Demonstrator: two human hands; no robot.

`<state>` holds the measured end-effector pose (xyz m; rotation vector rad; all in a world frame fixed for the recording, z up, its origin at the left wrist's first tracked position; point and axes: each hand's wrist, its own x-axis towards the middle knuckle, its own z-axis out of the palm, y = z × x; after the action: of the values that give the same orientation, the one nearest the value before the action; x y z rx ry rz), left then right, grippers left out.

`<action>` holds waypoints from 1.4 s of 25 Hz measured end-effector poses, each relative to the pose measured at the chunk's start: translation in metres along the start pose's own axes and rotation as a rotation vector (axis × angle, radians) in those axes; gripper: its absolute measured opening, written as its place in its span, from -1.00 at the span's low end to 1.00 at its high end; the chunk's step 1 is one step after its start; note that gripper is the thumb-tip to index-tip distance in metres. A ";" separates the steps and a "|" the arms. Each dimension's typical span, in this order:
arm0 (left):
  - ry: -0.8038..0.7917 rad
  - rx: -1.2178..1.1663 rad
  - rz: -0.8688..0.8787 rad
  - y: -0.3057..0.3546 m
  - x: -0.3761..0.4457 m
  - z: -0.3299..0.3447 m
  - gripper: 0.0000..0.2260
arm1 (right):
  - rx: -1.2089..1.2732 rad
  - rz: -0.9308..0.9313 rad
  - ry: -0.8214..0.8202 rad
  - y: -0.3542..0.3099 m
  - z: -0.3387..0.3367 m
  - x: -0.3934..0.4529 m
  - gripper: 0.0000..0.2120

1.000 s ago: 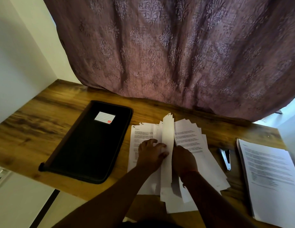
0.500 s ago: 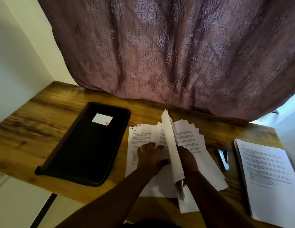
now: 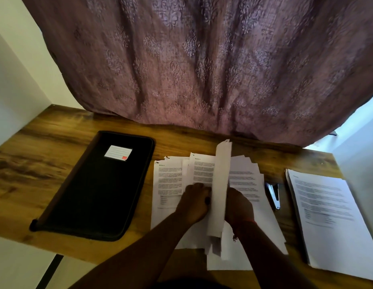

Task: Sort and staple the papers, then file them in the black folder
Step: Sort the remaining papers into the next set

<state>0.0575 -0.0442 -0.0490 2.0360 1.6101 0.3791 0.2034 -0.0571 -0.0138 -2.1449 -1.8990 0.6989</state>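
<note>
Both hands, left hand (image 3: pixel 194 203) and right hand (image 3: pixel 238 205), grip upright papers (image 3: pixel 220 184) standing between them.

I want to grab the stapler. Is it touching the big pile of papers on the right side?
Apart. The head view shows a strip of bare wooden desk between the stapler and the right stack of papers.

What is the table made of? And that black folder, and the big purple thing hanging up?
The table looks like wood, or a wood-print top: brown grain streaks, slight sheen. The black folder seems fabric or soft leatherette, matte, with a stitched-looking rim; hard to tell which. The purple curtain is woven cloth: it hangs in folds, with a raised leafy pattern.
</note>
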 end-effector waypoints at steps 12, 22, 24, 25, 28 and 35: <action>0.073 0.150 -0.390 0.000 0.004 -0.014 -0.58 | -0.002 0.032 -0.031 -0.010 0.011 0.009 -0.74; 0.186 -0.036 -0.310 0.006 0.002 -0.020 -0.75 | 0.029 -0.012 -0.041 -0.008 0.008 0.007 -0.73; 0.223 -0.041 -0.316 0.003 0.000 -0.022 -0.81 | 0.068 -0.019 -0.066 -0.010 0.010 0.009 -0.71; 0.251 -0.054 -0.331 0.001 -0.001 -0.025 -0.84 | 0.089 -0.030 -0.091 -0.012 0.012 0.010 -0.71; 0.312 -0.135 -0.441 -0.010 -0.007 -0.030 -0.89 | 0.164 -0.066 -0.144 -0.023 0.018 0.014 -0.70; 0.170 -0.345 -0.329 -0.014 -0.010 -0.022 -0.84 | 0.324 -0.011 -0.126 -0.022 0.022 0.017 -0.74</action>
<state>0.0320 -0.0468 -0.0376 1.4883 1.7996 0.6679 0.1750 -0.0406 -0.0266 -1.9272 -1.7116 1.0794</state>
